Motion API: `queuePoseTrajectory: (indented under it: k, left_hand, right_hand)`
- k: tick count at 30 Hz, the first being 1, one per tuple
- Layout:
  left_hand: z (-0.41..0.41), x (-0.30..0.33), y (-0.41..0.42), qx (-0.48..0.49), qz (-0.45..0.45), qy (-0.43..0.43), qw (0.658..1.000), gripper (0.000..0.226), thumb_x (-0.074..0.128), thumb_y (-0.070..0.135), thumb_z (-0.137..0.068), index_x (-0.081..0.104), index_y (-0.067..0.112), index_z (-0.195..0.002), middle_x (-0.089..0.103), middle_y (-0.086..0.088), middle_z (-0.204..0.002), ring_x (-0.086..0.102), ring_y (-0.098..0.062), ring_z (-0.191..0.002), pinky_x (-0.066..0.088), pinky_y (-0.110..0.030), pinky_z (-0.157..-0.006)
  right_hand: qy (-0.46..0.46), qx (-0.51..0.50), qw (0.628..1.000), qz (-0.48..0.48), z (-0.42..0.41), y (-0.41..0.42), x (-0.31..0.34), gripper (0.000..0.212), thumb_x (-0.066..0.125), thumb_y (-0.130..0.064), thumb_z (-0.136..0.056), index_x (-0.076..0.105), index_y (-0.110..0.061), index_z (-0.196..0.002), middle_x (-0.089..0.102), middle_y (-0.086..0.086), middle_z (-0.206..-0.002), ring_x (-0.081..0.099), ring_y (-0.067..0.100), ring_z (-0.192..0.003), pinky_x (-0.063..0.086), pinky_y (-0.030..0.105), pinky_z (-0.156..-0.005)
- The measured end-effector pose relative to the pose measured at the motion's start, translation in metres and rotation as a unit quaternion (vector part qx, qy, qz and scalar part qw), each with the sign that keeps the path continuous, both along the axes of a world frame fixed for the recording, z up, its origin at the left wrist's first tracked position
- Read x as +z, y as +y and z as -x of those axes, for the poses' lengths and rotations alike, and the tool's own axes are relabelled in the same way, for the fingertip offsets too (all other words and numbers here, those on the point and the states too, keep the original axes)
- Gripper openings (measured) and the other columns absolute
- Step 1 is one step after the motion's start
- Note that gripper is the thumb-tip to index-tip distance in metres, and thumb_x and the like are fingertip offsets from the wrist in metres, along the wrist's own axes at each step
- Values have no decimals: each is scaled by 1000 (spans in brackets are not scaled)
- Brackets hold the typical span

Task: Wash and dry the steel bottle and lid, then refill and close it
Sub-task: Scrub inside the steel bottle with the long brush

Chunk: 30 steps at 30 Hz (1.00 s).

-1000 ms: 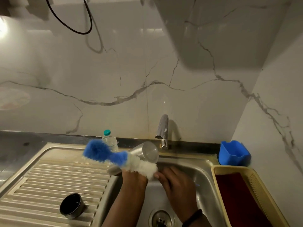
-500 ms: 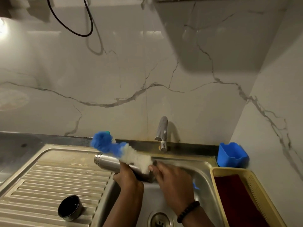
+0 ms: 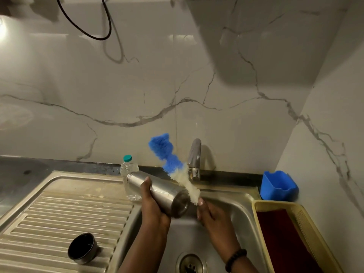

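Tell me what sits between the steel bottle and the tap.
In the head view, the bottle brush crosses between the steel bottle and the tap, its white bristles beside the bottle's base.

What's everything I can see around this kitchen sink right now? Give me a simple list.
Steel bottle: one, silver, held on its side over the sink.
Bottle brush: one, blue and white bristles, pointing up beside the bottle's base.
Round lid: one, dark inside with a steel rim, on the ribbed drainboard.
Clear plastic bottle: one, teal cap, standing behind the steel bottle.
Tap: one, chrome, at the back of the sink.
Steel sink: one, silver, with a drain at the bottom.
Blue plastic holder: one, in the right corner.
Yellow basket: one, dark red inside, right of the sink.
Left hand: grips the steel bottle.
Right hand: holds the brush.
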<state>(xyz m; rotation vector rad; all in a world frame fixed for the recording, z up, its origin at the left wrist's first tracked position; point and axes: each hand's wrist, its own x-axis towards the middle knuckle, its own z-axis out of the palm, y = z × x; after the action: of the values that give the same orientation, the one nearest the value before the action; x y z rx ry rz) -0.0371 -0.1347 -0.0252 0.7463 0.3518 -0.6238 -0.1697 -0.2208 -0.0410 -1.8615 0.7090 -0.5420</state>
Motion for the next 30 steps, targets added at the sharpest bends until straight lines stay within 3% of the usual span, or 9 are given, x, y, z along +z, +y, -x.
queuePoseTrajectory:
  k: [4,8,10,14,17,23,26,28,30]
  left_hand:
    - [4,-9,5,-7,-53,-91,994,50,68,40,-84,53,14,-123,71,-17,-101,73,-30,-83,59,-42,-68]
    - [6,-24,11,-69,-127,-166,975,38,44,14,-102,46,0,-137,61,-8,-93,64,-19,-74,53,-32,-63]
    - [11,-29,13,-104,-135,-179,969,32,44,28,-102,55,5,-122,64,-9,-92,66,-22,-76,53,-33,-65]
    - [16,-27,16,-117,-124,-180,969,73,50,66,-81,59,11,-128,73,-21,-108,72,-36,-95,58,-49,-79]
    - [12,-31,21,-148,-115,-197,962,90,53,77,-74,56,8,-133,72,-25,-105,72,-36,-85,59,-41,-67]
    - [7,-33,35,-228,-76,-225,944,117,74,84,-52,54,2,-133,65,-36,-109,66,-42,-86,56,-44,-73]
    - [2,-24,35,-203,-64,-209,954,105,70,80,-61,54,4,-131,68,-30,-105,69,-36,-81,58,-41,-68]
    - [-3,-18,36,-168,-59,-202,963,72,51,68,-83,58,4,-115,68,-22,-93,70,-28,-69,57,-37,-62]
    - [-8,-18,39,-128,-95,-224,962,40,35,41,-103,56,7,-101,60,-9,-87,68,-15,-57,52,-32,-57]
  right_hand:
    - [-5,11,999,47,7,-4,-3,33,41,-58,-90,69,-41,-84,67,-29,-78,60,-10,-80,43,9,-70]
    - [1,59,974,219,3,-13,-2,56,32,-69,-91,69,-27,-87,67,-13,-78,61,3,-78,48,22,-68]
    - [7,93,970,223,-5,-10,2,56,29,-68,-91,68,-27,-91,66,-14,-84,60,1,-82,48,19,-72]
    - [0,78,949,305,-23,-11,16,48,26,-60,-96,64,-30,-89,63,-12,-79,54,1,-72,38,10,-64]
    - [-5,57,942,330,-45,-18,34,39,34,-50,-100,64,-27,-90,65,-6,-77,58,7,-71,47,24,-66]
    - [-14,7,961,275,-70,-29,46,60,19,-66,-91,62,-26,-97,68,0,-75,65,18,-70,56,41,-67]
    - [-65,47,963,259,-52,-20,26,53,26,-63,-95,66,-30,-103,71,-8,-86,65,7,-80,55,32,-73]
    - [-74,99,962,245,-31,-11,2,47,29,-62,-96,66,-34,-100,69,-15,-88,64,0,-87,54,24,-77]
    - [-53,124,962,239,-12,-9,-19,47,30,-64,-97,66,-34,-105,71,-13,-92,66,1,-88,55,31,-77]
